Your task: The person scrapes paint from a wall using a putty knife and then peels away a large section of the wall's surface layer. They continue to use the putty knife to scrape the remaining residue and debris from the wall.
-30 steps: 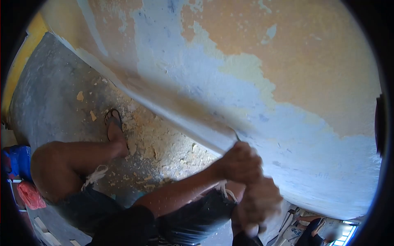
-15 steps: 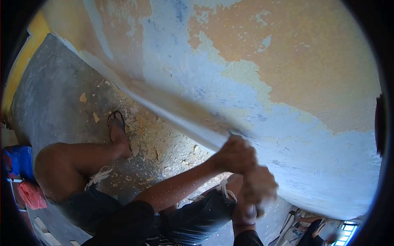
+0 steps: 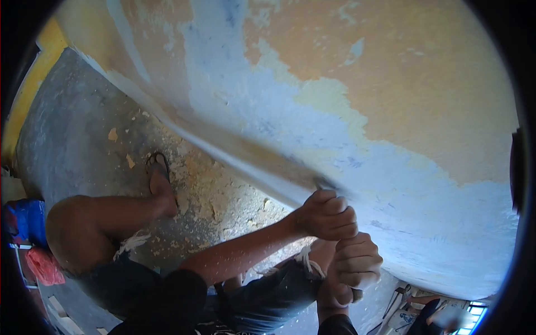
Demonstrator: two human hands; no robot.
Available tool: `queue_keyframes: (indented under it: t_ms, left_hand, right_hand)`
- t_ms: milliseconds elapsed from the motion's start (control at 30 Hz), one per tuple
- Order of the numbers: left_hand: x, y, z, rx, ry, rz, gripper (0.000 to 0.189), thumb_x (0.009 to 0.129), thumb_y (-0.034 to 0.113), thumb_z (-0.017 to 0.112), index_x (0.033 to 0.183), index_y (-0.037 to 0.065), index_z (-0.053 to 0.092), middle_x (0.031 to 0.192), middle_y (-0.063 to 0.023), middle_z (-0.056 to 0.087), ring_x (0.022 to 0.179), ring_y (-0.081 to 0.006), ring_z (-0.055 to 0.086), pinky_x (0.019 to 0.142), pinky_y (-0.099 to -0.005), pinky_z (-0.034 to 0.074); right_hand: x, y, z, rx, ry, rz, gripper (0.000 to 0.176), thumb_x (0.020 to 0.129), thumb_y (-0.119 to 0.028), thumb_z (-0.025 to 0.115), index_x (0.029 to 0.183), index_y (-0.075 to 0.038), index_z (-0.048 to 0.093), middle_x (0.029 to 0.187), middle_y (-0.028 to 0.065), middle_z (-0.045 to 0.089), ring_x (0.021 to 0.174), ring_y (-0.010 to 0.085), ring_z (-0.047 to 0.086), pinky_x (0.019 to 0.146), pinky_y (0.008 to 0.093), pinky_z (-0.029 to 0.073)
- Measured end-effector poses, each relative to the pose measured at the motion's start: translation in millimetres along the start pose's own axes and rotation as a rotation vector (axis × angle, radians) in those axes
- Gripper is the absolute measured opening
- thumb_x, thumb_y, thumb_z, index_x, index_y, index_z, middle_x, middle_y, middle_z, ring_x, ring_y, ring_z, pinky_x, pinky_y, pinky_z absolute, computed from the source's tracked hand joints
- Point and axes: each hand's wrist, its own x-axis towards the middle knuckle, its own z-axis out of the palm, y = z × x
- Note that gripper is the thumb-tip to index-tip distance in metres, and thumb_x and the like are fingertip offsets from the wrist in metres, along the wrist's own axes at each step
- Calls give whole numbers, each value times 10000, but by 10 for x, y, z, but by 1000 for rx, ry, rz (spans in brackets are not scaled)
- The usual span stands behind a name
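Both of my hands are closed one behind the other around what looks like a paint scraper (image 3: 322, 183). My left hand (image 3: 329, 216) grips it nearest the blade. Just below, my right hand (image 3: 358, 262) wraps round the rear of the handle, whose end shows under the fist. The dark blade tip is at the lower part of the wall (image 3: 312, 128); whether it touches cannot be made out. Most of the handle is hidden by my fingers. Around the blade the wall is whitish with dark scuff marks, and peeling orange-tan paint lies above.
Paint flakes (image 3: 206, 206) litter the grey floor (image 3: 72, 123) along the wall base. My sandalled foot (image 3: 158, 164) stands among them. A blue bag (image 3: 29, 220) and a red plastic bag (image 3: 44, 266) are at the left. Another person (image 3: 427, 315) is at the lower right, near a bright window (image 3: 474, 315).
Both hands, still closed on the scraper, have shifted slightly right and down in view. The right hand was blurred by motion and now appears sharp.
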Motion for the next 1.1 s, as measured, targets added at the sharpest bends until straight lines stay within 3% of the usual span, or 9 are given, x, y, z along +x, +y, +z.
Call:
queue_keyframes:
  t_ms: [100, 200, 367, 500, 600, 733, 900, 967, 1100]
  left_hand:
    - [91, 160, -29, -79, 33, 53, 189, 710, 201, 638, 686, 213, 451, 714, 65, 447, 752, -121, 493, 692, -299, 366]
    - [26, 51, 19, -67, 13, 58, 169, 730, 206, 634, 698, 214, 468, 739, 58, 485, 780, -130, 505, 712, -305, 370]
    - [-24, 129, 75, -49, 31, 64, 161, 722, 213, 631, 708, 214, 470, 752, 59, 492, 800, -132, 506, 718, -307, 369]
    - [20, 145, 21, -43, -4, 21, 194, 726, 183, 626, 677, 221, 442, 730, 63, 472, 776, -124, 510, 710, -298, 369]
    - [26, 111, -24, -93, 41, 81, 217, 690, 218, 641, 668, 217, 426, 716, 69, 460, 744, -116, 496, 660, -287, 346]
    - [-65, 74, -65, -39, -23, 33, 185, 698, 202, 625, 680, 214, 442, 723, 65, 477, 759, -122, 514, 665, -288, 378]
    - [-191, -100, -49, -23, -45, 116, 168, 717, 197, 614, 705, 213, 447, 743, 65, 492, 794, -132, 521, 742, -316, 380]
    - [-125, -65, -178, -56, -102, 48, 192, 719, 213, 622, 687, 210, 433, 730, 68, 481, 773, -132, 505, 729, -304, 389]
    - [251, -59, -146, -149, 0, 207, 224, 725, 200, 625, 669, 186, 409, 703, 64, 475, 773, -119, 506, 699, -267, 404]
  right_hand:
    - [-34, 0, 0, 5, 0, -21, 380, 831, -203, 622, 503, -138, 441, 583, 67, 564, 645, 224, 616, 562, 350, 503]
    - [-67, -76, 236, -154, 323, 49, 424, 787, -235, 641, 477, -140, 368, 479, -15, 420, 435, 140, 434, 489, 267, 390]
    - [-7, -46, -30, 67, -12, -154, 332, 795, -271, 628, 519, -155, 484, 577, 19, 479, 600, 171, 530, 528, 303, 425]
    - [-47, -94, -5, -106, 129, 38, 285, 732, -95, 598, 492, -142, 453, 494, 13, 474, 453, 166, 499, 528, 289, 462]
    - [-95, -67, 32, 37, 46, -137, 279, 695, -88, 588, 496, -128, 396, 496, -3, 450, 448, 164, 470, 521, 304, 455]
    - [-50, -137, 56, -133, 25, 103, 215, 609, -74, 532, 516, -93, 339, 508, -25, 342, 398, 132, 353, 426, 302, 315]
    - [-149, -30, -9, -219, -126, 99, 129, 806, -154, 606, 727, -73, 544, 698, -25, 565, 574, 83, 551, 493, 218, 453]
    - [-90, 27, -6, -165, -204, -147, 148, 815, -171, 626, 764, -57, 547, 707, -44, 569, 579, 77, 558, 491, 198, 453]
    - [-128, -125, 155, -41, 30, -54, 132, 709, -124, 655, 673, -103, 530, 636, -38, 519, 524, 115, 513, 483, 252, 430]
